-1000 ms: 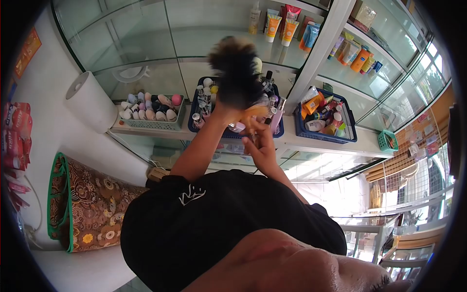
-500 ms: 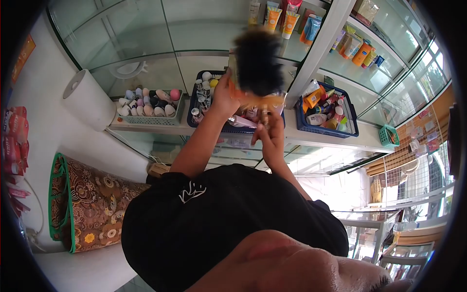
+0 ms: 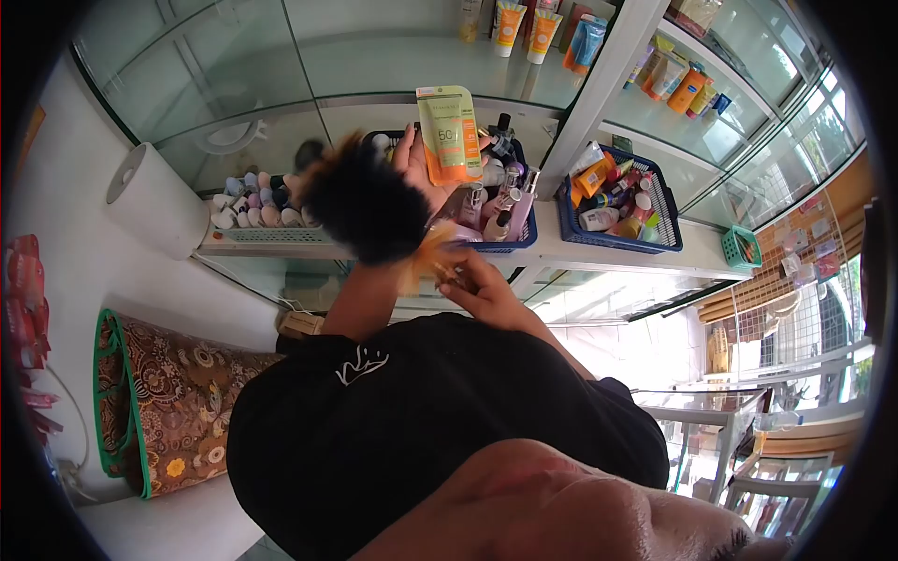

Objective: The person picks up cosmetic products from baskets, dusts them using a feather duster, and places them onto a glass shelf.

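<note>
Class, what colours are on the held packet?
The packet is pale green and orange, clearest in the head view.

The duster (image 3: 369, 201) obstructs access above the green basket's (image 3: 271, 237) right end. Bare shelf (image 3: 551, 229) opens a narrow passage between two blue baskets (image 3: 623, 245), a white post (image 3: 585, 112) behind.

White cylinder (image 3: 154, 201) by the wall on my left, patterned bag (image 3: 192, 402) nearer me; red packs (image 3: 28, 304) at the far-left edge. Ahead, two orange-and-white tubes (image 3: 510, 28) upright on a glass shelf (image 3: 374, 70). On my right, a small green basket (image 3: 741, 247), then a wire grid (image 3: 781, 290) hung with small packets (image 3: 802, 237).
</note>
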Tool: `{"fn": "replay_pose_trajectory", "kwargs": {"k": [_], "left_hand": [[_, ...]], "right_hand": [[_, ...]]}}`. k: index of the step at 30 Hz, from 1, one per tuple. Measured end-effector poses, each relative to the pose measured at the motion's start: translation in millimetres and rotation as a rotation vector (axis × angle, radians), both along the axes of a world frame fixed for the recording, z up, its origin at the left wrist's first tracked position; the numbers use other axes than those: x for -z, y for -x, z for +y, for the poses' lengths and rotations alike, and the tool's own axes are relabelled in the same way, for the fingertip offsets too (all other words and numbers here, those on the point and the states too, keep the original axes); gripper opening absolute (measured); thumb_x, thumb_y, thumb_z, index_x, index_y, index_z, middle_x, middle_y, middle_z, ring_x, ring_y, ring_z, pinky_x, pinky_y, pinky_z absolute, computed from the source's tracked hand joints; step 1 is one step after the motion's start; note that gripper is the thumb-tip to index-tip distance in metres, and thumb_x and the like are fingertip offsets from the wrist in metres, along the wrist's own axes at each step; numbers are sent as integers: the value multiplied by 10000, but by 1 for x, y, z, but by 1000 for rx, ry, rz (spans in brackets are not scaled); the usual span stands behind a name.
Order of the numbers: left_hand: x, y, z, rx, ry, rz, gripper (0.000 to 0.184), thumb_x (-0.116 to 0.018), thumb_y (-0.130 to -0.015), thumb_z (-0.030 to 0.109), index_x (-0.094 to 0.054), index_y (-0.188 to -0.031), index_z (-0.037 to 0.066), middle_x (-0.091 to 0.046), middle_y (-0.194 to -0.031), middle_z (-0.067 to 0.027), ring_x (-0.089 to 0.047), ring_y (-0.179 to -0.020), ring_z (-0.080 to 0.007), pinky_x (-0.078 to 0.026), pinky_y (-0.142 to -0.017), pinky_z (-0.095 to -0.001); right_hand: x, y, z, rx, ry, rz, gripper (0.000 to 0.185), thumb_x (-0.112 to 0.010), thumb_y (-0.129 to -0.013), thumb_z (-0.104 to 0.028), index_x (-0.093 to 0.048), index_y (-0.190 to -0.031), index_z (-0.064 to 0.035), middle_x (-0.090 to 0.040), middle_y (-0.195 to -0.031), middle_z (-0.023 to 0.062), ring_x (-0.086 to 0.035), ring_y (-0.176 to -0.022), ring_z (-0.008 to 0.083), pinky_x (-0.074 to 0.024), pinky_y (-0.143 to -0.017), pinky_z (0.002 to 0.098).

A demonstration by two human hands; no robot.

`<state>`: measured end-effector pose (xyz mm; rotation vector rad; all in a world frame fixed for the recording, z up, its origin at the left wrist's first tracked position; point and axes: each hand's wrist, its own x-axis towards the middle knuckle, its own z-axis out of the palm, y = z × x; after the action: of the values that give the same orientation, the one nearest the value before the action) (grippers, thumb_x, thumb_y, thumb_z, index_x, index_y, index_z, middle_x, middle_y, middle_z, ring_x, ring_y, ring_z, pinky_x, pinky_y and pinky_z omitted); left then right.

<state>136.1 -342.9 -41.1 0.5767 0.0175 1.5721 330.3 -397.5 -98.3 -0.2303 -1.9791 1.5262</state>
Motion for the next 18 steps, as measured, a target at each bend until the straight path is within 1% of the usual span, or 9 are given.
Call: {"fn": "replay_pose_trajectory", "kwargs": {"k": [2, 5, 7, 9, 11, 13, 14, 17, 18], "left_hand": [[-11, -6, -7, -104, 37, 58, 638, -332, -987, 502, -346, -1447, 60, -444, -1415, -202, -428, -1309, -424, -273, -1108, -588], [-11, -7, -8, -120, 26, 65, 630, -364, -980, 491, -363, -1440, 62, -445, -1418, -190, -427, -1306, -431, -281, -1109, -577], [-7, -4, -7, -100, 6, 61, 640, -427, -964, 485, -350, -1448, 73, -417, -1447, -169, -396, -1331, -433, -286, -1126, -543], [2, -3, -3, -60, -209, 145, 519, -442, -979, 400, -433, -1387, 79, -493, -1363, -151, -512, -1219, -327, -399, -1038, -471], [2, -2, -5, -228, -9, 85, 437, -449, -996, 336, -485, -1339, 67, -551, -1284, -141, -586, -1142, -233, -484, -953, -438], [-1, 0, -5, -162, 76, 61, 482, -442, -998, 370, -458, -1354, 45, -546, -1303, -149, -557, -1203, -284, -466, -994, -481], [-3, -3, -5, -184, 50, 144, 507, -436, -1000, 394, -445, -1362, 39, -542, -1315, -150, -532, -1233, -334, -449, -1009, -523], [-10, -8, -7, -226, 67, 223, 534, -440, -992, 429, -431, -1382, 64, -570, -1274, -139, -550, -1198, -345, -462, -967, -529], [-8, -8, -7, -234, 72, 234, 541, -439, -992, 440, -424, -1387, 72, -557, -1292, -138, -544, -1211, -325, -459, -970, -537]], "right_hand": [[-15, -7, -3, -68, -25, -152, 344, -650, -906, -74, -537, -1231, -69, -607, -971, 38, -518, -735, 69, -423, -634, 240], [-18, -9, 0, -110, -51, -254, 431, -611, -908, 9, -462, -1306, -60, -576, -1019, 15, -543, -827, 67, -434, -709, 222], [-3, -5, 0, 30, 17, -74, 427, -588, -924, -7, -445, -1320, -75, -573, -1014, 22, -508, -746, 53, -412, -643, 215], [0, -4, 1, 179, 147, 68, 408, -570, -940, -28, -423, -1317, -80, -565, -1015, 29, -482, -682, 45, -395, -591, 201], [-8, -9, 2, 338, 338, 171, 376, -558, -956, -54, -399, -1296, -78, -551, -1024, 35, -464, -637, 43, -385, -552, 182], [-5, -6, 12, 493, 337, 348, 354, -509, -976, -55, -366, -1293, -119, -542, -981, 39, -414, -562, 35, -333, -471, 176], [-5, -6, 15, 570, 336, 436, 344, -484, -985, -55, -350, -1291, -140, -538, -959, 40, -389, -525, 31, -307, -431, 174], [-9, -8, 18, 674, 350, 480, 330, -482, -986, -52, -342, -1267, -151, -522, -933, 39, -381, -512, 25, -273, -408, 166], [-7, -8, 18, 659, 335, 480, 333, -485, -983, -53, -348, -1273, -142, -523, -937, 41, -382, -514, 29, -282, -412, 171]]}}
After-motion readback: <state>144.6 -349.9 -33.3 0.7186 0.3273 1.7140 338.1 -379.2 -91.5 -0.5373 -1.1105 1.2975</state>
